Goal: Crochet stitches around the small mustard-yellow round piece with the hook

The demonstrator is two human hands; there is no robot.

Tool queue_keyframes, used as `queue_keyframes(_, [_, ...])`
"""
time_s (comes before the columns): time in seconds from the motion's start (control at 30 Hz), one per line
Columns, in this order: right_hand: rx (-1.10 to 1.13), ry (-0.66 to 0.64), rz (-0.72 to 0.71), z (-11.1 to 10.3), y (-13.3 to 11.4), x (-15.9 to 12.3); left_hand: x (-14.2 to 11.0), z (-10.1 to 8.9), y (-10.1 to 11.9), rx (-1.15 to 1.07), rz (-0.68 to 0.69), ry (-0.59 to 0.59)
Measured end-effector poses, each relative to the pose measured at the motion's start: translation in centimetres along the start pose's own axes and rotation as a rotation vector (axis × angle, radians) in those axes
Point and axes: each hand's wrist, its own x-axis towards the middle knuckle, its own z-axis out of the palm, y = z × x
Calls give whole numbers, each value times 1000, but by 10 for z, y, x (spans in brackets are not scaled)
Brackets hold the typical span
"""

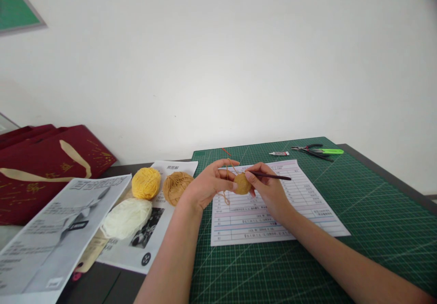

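Left hand (208, 183) pinches tan yarn ball (242, 184), right hand (268, 192) grips dark crochet hook (273, 175)
Pliers (316, 151) lie at one o'clock on the cutting mat (375, 204) (yellow yarn (146, 183) at ten).

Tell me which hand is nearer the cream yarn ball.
Left. The left hand, holding a tan crocheted ball, is to the right of the cream yarn ball, not touching it; the right hand, gripping a crochet hook, is farther right.

Craft workspace: a green cutting mat (382, 222), balls of yarn (146, 183), pliers (316, 151) and a glue tube (279, 153)
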Motion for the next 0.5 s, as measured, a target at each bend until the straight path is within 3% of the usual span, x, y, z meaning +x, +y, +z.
queue_keyframes(0.5, [7, -2, -12, -1, 2, 0, 0, 1, 2, 0, 26, -7])
